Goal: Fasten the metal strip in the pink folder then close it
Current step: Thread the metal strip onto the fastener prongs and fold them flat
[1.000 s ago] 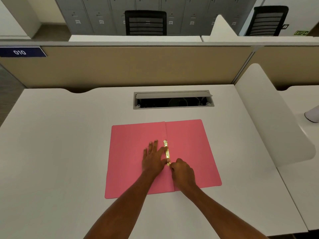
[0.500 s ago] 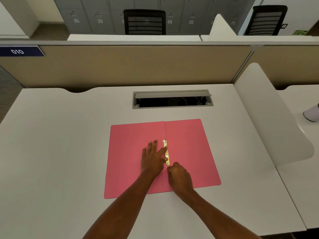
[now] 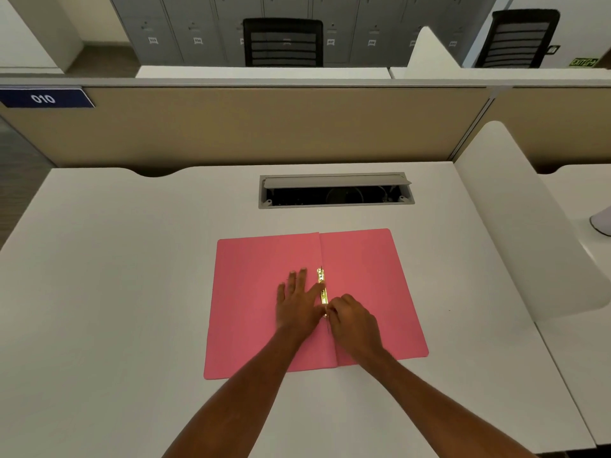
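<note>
The pink folder lies open and flat on the white desk. A shiny gold metal strip runs along its centre fold. My left hand lies flat on the left leaf, fingers spread, its thumb touching the strip. My right hand is curled at the strip's near end, its fingertips pinched on that end. The strip's near end is hidden under my fingers.
An open cable hatch sits in the desk behind the folder. A white curved divider stands at the right, with a white object beyond it. A beige partition closes the far edge.
My right hand shifted slightly along the near end of the strip. The left hand stayed flat on the left leaf and the folder has not moved.
</note>
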A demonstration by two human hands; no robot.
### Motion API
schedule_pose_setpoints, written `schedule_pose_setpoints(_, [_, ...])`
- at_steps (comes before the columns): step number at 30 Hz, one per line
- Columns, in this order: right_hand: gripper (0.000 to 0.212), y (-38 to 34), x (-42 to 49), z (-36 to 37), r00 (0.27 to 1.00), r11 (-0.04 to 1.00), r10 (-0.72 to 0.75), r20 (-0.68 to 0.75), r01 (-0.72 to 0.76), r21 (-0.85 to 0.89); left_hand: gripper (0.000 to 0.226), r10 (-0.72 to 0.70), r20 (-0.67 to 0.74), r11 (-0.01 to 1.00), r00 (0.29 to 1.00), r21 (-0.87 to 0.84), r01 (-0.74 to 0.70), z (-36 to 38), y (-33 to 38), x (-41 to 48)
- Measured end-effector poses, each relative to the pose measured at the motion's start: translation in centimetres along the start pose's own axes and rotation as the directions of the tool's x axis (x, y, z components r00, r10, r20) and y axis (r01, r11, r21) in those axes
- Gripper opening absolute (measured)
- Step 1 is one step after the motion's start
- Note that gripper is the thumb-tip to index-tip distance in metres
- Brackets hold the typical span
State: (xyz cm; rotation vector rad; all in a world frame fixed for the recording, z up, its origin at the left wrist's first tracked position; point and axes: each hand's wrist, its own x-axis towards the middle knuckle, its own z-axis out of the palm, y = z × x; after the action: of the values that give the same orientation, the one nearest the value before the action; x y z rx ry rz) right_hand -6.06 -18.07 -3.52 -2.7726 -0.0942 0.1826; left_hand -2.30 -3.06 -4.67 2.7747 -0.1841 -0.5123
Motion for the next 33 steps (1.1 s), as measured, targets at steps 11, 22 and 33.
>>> schedule_pose_setpoints(11, [0.05,-1.2,8.2,-4.3,0.919,0.85,-0.367,0.142,0.393,-0.351,0.064,0.035,-0.017,0.989,0.999,0.145,-0.032,0.6,0.3,0.4])
schedule_pose_setpoints(22, [0.027,-0.6,11.8,-5.5,0.878,0.775,-0.39,0.277,0.475,-0.417,0.084,0.102,-0.021,0.967,0.995,0.237,-0.094,1.1,-0.1,0.9])
schedule_pose_setpoints(33, [0.022,-2.5,14.6,-5.0,0.851,0.692,-0.396,0.345,0.524,-0.496,0.071,0.192,0.048,0.932,0.98,0.304,-0.198,1.8,-0.7,1.4])
